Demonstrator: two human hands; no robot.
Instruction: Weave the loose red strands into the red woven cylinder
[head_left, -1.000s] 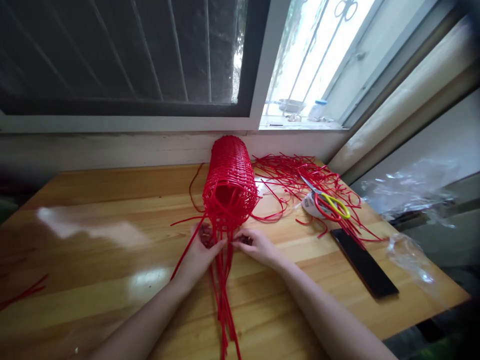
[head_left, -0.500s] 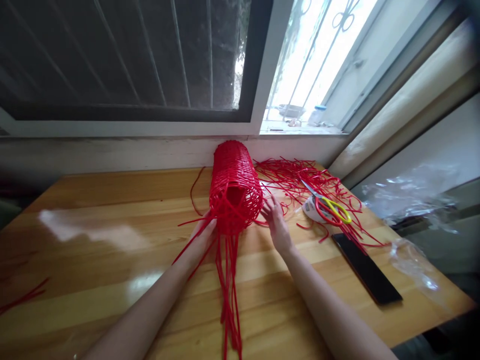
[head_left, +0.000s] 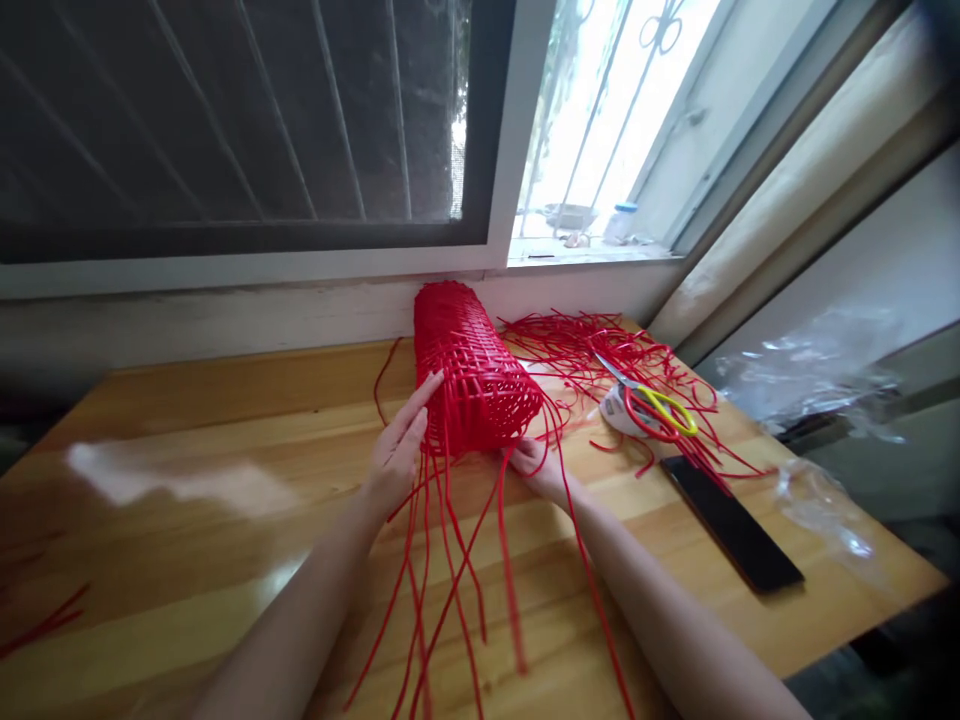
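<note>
A red woven basket [head_left: 487,390], shaped like a long tube, lies on the wooden table with its near end toward me. Long loose red strands [head_left: 459,570] trail from its rim across the tabletop. Along the basket's left side rests my left hand [head_left: 399,450], its fingers stretched out and touching the weave. My right hand [head_left: 538,466] is under the right of the near rim, fingers curled in against the basket and partly hidden by it and the strands. The inside of the basket does not show.
Behind on the right lies a pile of red strands [head_left: 592,340]. Scissors [head_left: 654,405] with red and yellow handles rest on a white roll [head_left: 616,408]. A black phone [head_left: 731,525] and clear plastic [head_left: 825,510] lie near the right edge. The window wall bounds the back.
The basket has turned so its opening no longer faces me, and its strands have spread out. My left hand has risen along its side; my right hand has moved under the rim.
</note>
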